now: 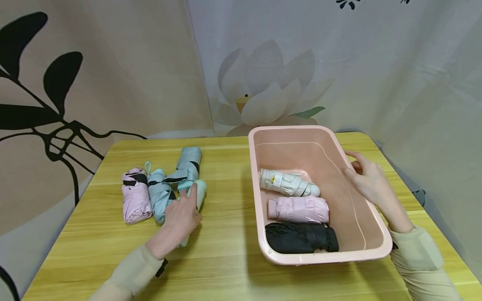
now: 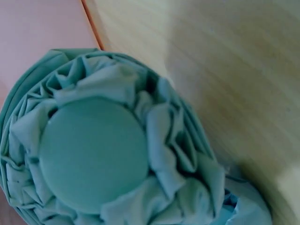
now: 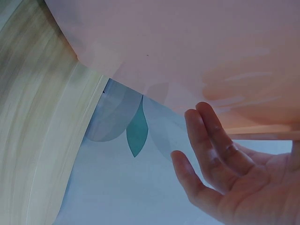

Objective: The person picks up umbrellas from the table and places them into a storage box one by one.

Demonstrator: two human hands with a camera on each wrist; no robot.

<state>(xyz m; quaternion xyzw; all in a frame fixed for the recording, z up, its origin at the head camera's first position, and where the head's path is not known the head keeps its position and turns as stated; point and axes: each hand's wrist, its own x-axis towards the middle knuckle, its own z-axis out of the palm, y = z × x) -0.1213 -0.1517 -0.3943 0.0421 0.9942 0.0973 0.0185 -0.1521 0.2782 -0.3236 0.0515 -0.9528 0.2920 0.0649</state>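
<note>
Left grip [image 1: 180,218] lies over a mint-green, cylindrical folded umbrella of gathered fabric [image 1: 202,193] on the left half of the worktop [image 1: 226,234], its fingers across the cloth; whether they close round it, I cannot tell. Right grip [image 1: 366,179] is at the right rim of a deep, pale-pink plastic bin [image 1: 361,221], fingers apart and loosely bent outside the wall.

Just beyond the mint-green umbrella, nearest the worktop's far edge, is a grey-blue folded umbrella with a loose strap [image 1: 191,158]. Toward the left edge come a light-blue folded umbrella with a cord loop [image 1: 160,195], then a lilac folded umbrella with black patches [image 1: 136,197].

The bin stands toward the worktop's right edge. Inside, from the far side to the near, lie a whitish folded umbrella [image 1: 290,184], a pale-pink folded umbrella [image 1: 299,209] and a black folded umbrella [image 1: 299,237].

Beyond the far edge hangs a pale cloth with a printed lotus [image 1: 269,83].
</note>
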